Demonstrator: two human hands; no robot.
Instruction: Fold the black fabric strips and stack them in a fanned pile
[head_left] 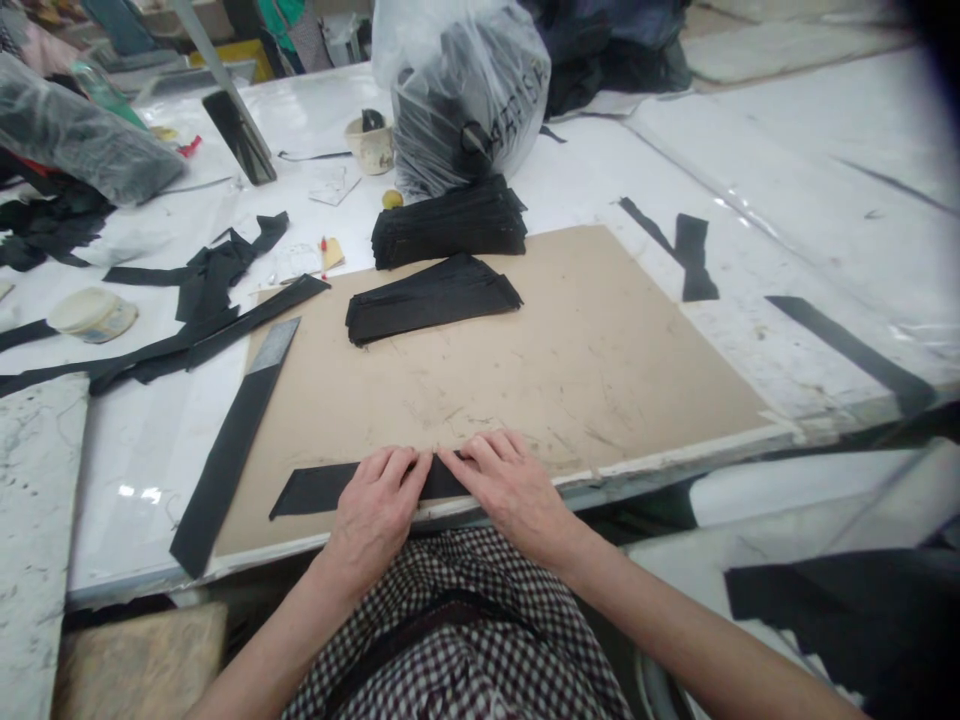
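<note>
A narrow black fabric strip (315,488) lies along the near edge of a brown cardboard board (585,360). My left hand (379,510) rests flat on the strip's right part, fingers stretched out. My right hand (510,490) lies beside it, fingertips pressing the strip's right end, fingers extended. The fingertips of both hands nearly meet. Further back on the board lies a fanned stack of black strips (431,298), and behind it a taller pile of black pieces (450,225).
A long black strip with a grey end (232,440) lies left of the board. Loose black scraps (202,290), a roll of tape (91,314), a cup (369,146), a plastic bag of black fabric (461,90) and more strips (694,255) cover the white table.
</note>
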